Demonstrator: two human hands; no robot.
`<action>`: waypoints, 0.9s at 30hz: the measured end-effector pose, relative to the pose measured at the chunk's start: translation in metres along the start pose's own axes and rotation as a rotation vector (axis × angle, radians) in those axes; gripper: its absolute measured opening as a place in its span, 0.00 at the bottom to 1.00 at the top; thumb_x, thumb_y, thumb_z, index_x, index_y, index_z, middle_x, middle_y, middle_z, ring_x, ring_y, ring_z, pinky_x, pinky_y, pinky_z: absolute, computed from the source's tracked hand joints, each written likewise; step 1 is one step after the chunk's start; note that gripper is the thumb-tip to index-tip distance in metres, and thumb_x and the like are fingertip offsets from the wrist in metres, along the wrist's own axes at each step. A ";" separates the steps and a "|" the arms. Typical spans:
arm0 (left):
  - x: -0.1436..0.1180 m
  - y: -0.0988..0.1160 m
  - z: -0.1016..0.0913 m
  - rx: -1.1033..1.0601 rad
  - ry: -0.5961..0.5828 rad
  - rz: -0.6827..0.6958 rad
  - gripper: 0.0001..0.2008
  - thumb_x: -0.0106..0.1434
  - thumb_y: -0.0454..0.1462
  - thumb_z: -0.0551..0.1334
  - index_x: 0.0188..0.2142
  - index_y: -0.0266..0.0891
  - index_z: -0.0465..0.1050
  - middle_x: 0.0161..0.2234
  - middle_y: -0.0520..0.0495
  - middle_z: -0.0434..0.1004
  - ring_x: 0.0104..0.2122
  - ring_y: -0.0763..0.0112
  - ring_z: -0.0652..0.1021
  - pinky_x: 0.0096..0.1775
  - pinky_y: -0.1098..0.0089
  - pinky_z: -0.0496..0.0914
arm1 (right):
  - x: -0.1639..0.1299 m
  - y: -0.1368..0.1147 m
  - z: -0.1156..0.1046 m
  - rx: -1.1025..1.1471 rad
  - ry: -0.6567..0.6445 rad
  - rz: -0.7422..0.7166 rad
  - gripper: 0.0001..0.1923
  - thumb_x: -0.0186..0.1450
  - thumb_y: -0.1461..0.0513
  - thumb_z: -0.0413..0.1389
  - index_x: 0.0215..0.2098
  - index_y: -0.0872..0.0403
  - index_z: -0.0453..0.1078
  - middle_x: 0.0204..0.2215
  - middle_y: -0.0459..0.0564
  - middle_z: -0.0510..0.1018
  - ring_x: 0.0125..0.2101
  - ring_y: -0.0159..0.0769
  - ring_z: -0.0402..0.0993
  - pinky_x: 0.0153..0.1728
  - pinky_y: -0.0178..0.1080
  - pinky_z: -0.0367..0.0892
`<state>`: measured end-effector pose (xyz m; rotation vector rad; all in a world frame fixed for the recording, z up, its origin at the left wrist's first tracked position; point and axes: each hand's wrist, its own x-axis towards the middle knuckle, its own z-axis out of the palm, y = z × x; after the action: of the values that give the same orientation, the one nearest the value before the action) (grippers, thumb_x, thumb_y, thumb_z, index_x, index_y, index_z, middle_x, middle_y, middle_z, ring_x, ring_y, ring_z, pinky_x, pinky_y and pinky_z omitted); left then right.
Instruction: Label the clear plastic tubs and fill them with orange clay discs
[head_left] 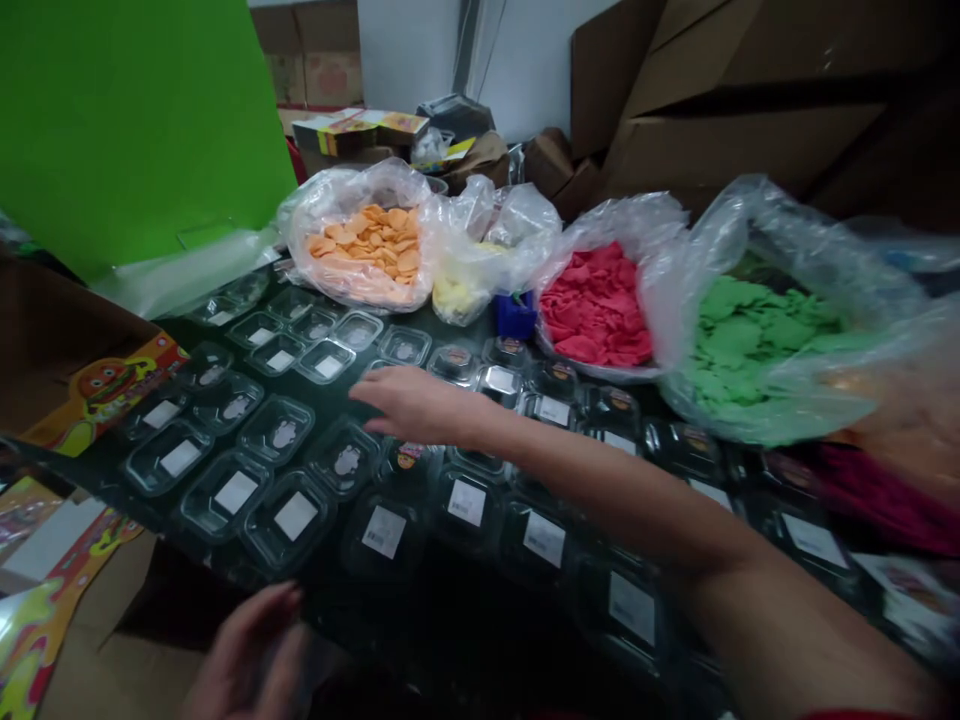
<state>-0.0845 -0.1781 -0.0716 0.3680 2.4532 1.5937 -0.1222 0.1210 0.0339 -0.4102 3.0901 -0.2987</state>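
Note:
My right hand (409, 402) reaches across the dark table, palm down over the rows of clear plastic containers. Its fingers point left, stretched out with the thumb a little apart, and nothing shows in them. Just below it lies a clear container with a printed sticker (409, 455); to its left is a container with a white label (326, 362). Low at the table's near edge is my left hand (251, 650), blurred, with its fingers curved. A faint translucent patch shows beside those fingers, and I cannot make out whether it is held.
Along the back stand clear bags of orange discs (371, 245), yellow pieces (457, 295), red pieces (596, 305) and green pieces (757, 335). A blue object (516, 315) sits between two bags. Cardboard boxes (742, 140) are piled behind; an open printed box (105, 390) stands left.

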 end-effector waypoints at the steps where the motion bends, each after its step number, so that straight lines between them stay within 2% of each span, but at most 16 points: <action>1: 0.000 0.006 0.018 0.099 -0.114 0.188 0.16 0.60 0.44 0.62 0.48 0.47 0.71 0.48 0.45 0.76 0.48 0.56 0.75 0.48 0.58 0.72 | -0.016 0.000 -0.003 0.021 -0.040 0.012 0.10 0.64 0.64 0.59 0.44 0.59 0.70 0.40 0.56 0.76 0.39 0.41 0.72 0.36 0.38 0.64; 2: 0.002 0.014 0.035 0.210 -0.217 0.365 0.18 0.60 0.42 0.61 0.51 0.47 0.70 0.53 0.43 0.73 0.53 0.52 0.71 0.52 0.53 0.68 | -0.032 -0.001 -0.004 0.039 -0.086 0.019 0.11 0.63 0.63 0.61 0.43 0.59 0.70 0.39 0.55 0.77 0.38 0.41 0.72 0.37 0.38 0.65; 4: 0.010 0.027 0.065 0.451 -0.322 0.597 0.24 0.58 0.38 0.62 0.55 0.44 0.68 0.59 0.38 0.65 0.58 0.46 0.65 0.54 0.45 0.65 | -0.061 -0.006 0.003 0.046 -0.134 0.016 0.19 0.59 0.60 0.65 0.46 0.59 0.69 0.41 0.56 0.76 0.41 0.44 0.72 0.39 0.41 0.65; 7: 0.021 0.041 0.087 0.717 -0.325 0.705 0.26 0.57 0.36 0.62 0.56 0.39 0.67 0.60 0.32 0.62 0.58 0.40 0.63 0.51 0.42 0.65 | -0.095 -0.020 0.026 -0.010 -0.071 0.038 0.36 0.54 0.58 0.68 0.56 0.59 0.61 0.52 0.63 0.69 0.50 0.53 0.67 0.47 0.50 0.64; 9: 0.022 0.046 0.089 0.795 -0.323 0.707 0.25 0.58 0.37 0.61 0.56 0.38 0.67 0.60 0.32 0.63 0.56 0.39 0.65 0.49 0.43 0.66 | -0.111 -0.029 0.041 -0.041 -0.046 0.087 0.40 0.56 0.60 0.67 0.60 0.62 0.55 0.54 0.66 0.67 0.52 0.54 0.65 0.48 0.52 0.63; 12: 0.018 0.048 0.084 0.813 -0.342 0.688 0.24 0.59 0.36 0.60 0.56 0.39 0.67 0.58 0.34 0.64 0.52 0.41 0.67 0.45 0.44 0.68 | -0.128 -0.036 0.049 -0.039 -0.084 0.156 0.36 0.58 0.64 0.65 0.59 0.66 0.55 0.49 0.66 0.71 0.48 0.52 0.69 0.48 0.51 0.63; 14: 0.014 0.048 0.076 0.741 -0.352 0.675 0.24 0.57 0.35 0.60 0.55 0.40 0.67 0.57 0.35 0.65 0.51 0.45 0.68 0.46 0.46 0.68 | -0.134 -0.038 0.047 -0.018 -0.092 0.200 0.38 0.56 0.63 0.66 0.58 0.67 0.56 0.46 0.65 0.72 0.46 0.52 0.70 0.48 0.52 0.63; 16: 0.011 0.049 0.066 0.597 -0.347 0.640 0.25 0.55 0.35 0.61 0.54 0.42 0.67 0.57 0.37 0.66 0.52 0.49 0.67 0.49 0.47 0.66 | -0.136 -0.040 0.042 -0.004 -0.051 0.215 0.42 0.53 0.61 0.68 0.60 0.64 0.55 0.50 0.66 0.70 0.48 0.53 0.68 0.50 0.53 0.62; 18: 0.009 0.054 0.053 0.415 -0.342 0.511 0.26 0.53 0.36 0.62 0.53 0.43 0.67 0.56 0.39 0.67 0.54 0.51 0.67 0.53 0.46 0.63 | -0.133 -0.041 0.038 -0.006 0.013 0.174 0.45 0.51 0.60 0.70 0.61 0.59 0.55 0.55 0.65 0.65 0.53 0.55 0.63 0.52 0.54 0.60; 20: 0.007 0.062 0.042 0.196 -0.389 0.258 0.26 0.53 0.40 0.63 0.52 0.43 0.68 0.54 0.40 0.70 0.54 0.51 0.68 0.54 0.48 0.63 | -0.125 -0.040 0.037 -0.015 0.078 0.086 0.45 0.52 0.60 0.70 0.62 0.56 0.54 0.59 0.65 0.60 0.57 0.56 0.57 0.53 0.54 0.58; 22: 0.007 0.071 0.035 -0.078 -0.463 -0.047 0.25 0.53 0.43 0.63 0.52 0.42 0.69 0.50 0.40 0.73 0.52 0.51 0.72 0.51 0.52 0.67 | -0.114 -0.036 0.037 -0.009 0.109 0.038 0.35 0.58 0.61 0.65 0.59 0.57 0.57 0.57 0.63 0.63 0.55 0.53 0.60 0.51 0.50 0.61; 24: 0.007 0.074 0.032 -0.325 -0.519 -0.304 0.26 0.54 0.46 0.62 0.52 0.40 0.70 0.49 0.39 0.75 0.50 0.51 0.74 0.45 0.57 0.72 | -0.100 -0.028 0.039 0.013 0.052 0.040 0.17 0.65 0.64 0.57 0.52 0.60 0.63 0.48 0.60 0.71 0.46 0.46 0.68 0.42 0.43 0.65; 26: 0.007 0.067 0.030 -0.437 -0.509 -0.450 0.27 0.55 0.48 0.63 0.52 0.39 0.69 0.51 0.37 0.74 0.49 0.51 0.75 0.41 0.59 0.74 | -0.085 -0.020 0.042 0.040 -0.044 0.038 0.06 0.67 0.66 0.53 0.43 0.59 0.68 0.39 0.55 0.75 0.37 0.40 0.72 0.33 0.38 0.64; 27: 0.006 0.061 0.026 -0.414 -0.472 -0.459 0.27 0.55 0.49 0.63 0.52 0.39 0.69 0.52 0.37 0.73 0.49 0.51 0.75 0.41 0.60 0.74 | -0.077 -0.016 0.044 0.050 -0.081 0.027 0.04 0.66 0.67 0.53 0.40 0.58 0.68 0.36 0.54 0.75 0.34 0.39 0.72 0.30 0.36 0.63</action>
<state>-0.0764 -0.1299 -0.0269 0.0853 1.6593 1.5373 -0.0424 0.1174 -0.0071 -0.3694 2.9999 -0.3484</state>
